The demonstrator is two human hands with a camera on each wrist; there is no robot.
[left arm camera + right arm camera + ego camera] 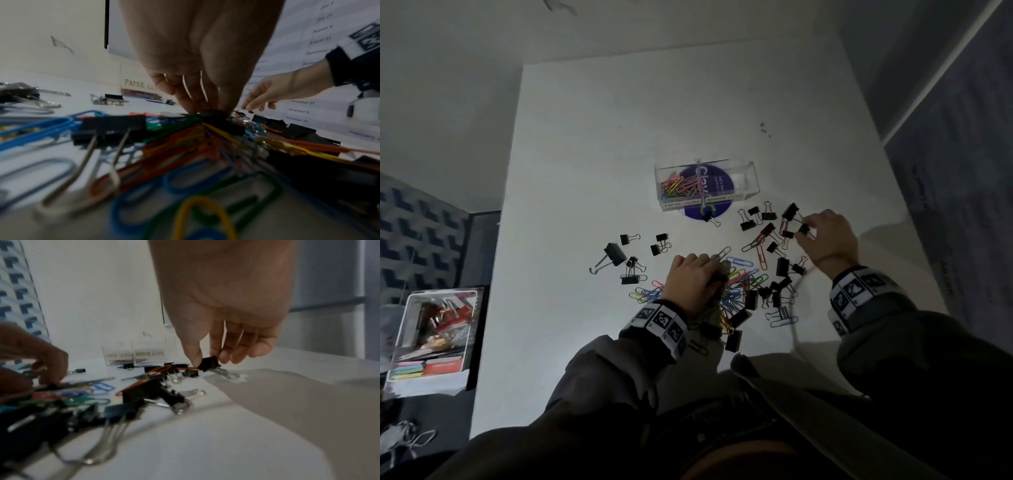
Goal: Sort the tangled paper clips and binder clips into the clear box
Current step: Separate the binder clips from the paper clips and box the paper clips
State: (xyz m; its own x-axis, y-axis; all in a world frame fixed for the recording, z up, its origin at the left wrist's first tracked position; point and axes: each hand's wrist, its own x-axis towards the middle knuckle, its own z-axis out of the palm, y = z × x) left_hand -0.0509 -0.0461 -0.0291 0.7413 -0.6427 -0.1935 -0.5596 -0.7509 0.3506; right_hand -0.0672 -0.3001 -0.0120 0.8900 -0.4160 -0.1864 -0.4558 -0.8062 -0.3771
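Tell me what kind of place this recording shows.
Probably an office or home desk: a white table strewn with clips, a clear box labelled for paper and binder clips, and a wall sheet of dates.

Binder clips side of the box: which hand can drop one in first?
Probably the right hand: it already pinches a small black binder clip, nearer the clear box. The left hand presses the tangled pile.
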